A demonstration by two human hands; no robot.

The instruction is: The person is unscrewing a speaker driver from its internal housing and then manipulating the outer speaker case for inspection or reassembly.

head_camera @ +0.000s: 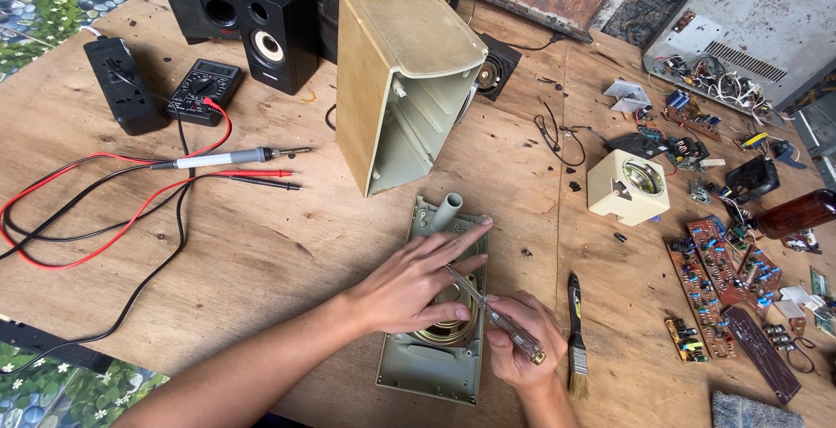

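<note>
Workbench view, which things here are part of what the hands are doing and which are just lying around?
In use:
left hand
right hand
screwdriver
speaker panel

Lying about:
beige housing
paintbrush
multimeter
probes
circuit boards
black speakers
power strip

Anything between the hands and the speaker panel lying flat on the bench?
Nothing visible. The left hand rests directly on the grey speaker panel, over its round driver. The right hand holds a clear-handled screwdriver with its tip at the driver. The paintbrush lies beside the panel.
</note>
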